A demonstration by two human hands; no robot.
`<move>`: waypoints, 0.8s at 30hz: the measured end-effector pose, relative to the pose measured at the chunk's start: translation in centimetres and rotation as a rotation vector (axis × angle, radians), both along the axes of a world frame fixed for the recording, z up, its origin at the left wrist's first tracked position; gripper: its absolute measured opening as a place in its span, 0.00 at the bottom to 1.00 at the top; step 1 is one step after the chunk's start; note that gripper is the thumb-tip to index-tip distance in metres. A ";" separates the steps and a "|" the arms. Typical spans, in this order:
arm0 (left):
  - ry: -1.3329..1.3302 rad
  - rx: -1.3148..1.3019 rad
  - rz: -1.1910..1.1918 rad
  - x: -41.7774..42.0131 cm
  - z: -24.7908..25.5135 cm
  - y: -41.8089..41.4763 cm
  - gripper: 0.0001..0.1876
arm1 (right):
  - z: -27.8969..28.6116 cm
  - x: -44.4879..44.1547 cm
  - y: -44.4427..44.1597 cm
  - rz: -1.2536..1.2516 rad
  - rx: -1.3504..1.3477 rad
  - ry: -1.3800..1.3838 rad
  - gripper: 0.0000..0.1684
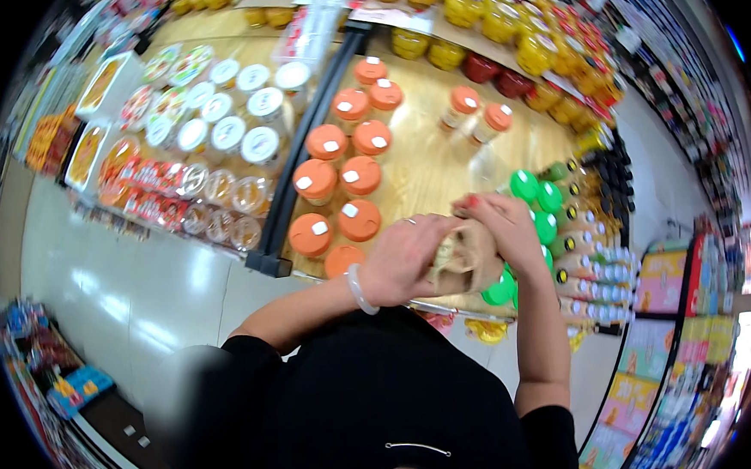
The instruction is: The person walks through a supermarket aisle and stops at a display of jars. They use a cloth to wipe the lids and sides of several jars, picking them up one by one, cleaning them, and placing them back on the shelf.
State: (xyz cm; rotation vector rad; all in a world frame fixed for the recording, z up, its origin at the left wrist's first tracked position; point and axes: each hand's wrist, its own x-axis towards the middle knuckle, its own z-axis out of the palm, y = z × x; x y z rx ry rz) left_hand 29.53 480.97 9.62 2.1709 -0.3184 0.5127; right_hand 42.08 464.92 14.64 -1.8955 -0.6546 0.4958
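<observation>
Both hands hold a tan, crumpled item [464, 261] between them, just above the near edge of a wooden display shelf [423, 173]. It looks soft and folded, perhaps cloth, but blur hides what it is. My left hand [406, 255], with a ring and a pale bangle, grips its left side. Curled over its top and right side is my right hand [500, 223], with red nails. Orange-lidded jars [360, 175] stand in two rows left of the hands. Green-lidded containers [546, 227] are close to the right hand, some partly hidden behind the forearm.
A black divider [317, 128] separates the jars from white-lidded cups [260, 145] at left. Two more orange-lidded jars [464, 100] stand farther back. Jars of yellow fruit [498, 20] line a raised back shelf. Bottles [583, 263] fill the right edge. Tiled floor [120, 282] lies left.
</observation>
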 end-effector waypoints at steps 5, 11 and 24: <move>0.091 -0.096 0.076 -0.3 -1.0 0.6 0.45 | -2.6 -2.3 1.0 -0.263 0.290 0.187 0.16; 0.251 -0.562 -0.005 0.5 -3.1 1.3 0.51 | -4.3 -4.9 1.3 -0.422 0.290 -0.231 0.15; 0.017 0.023 0.179 3.8 -2.2 4.1 0.49 | 2.0 0.4 5.1 0.144 -0.308 -0.519 0.43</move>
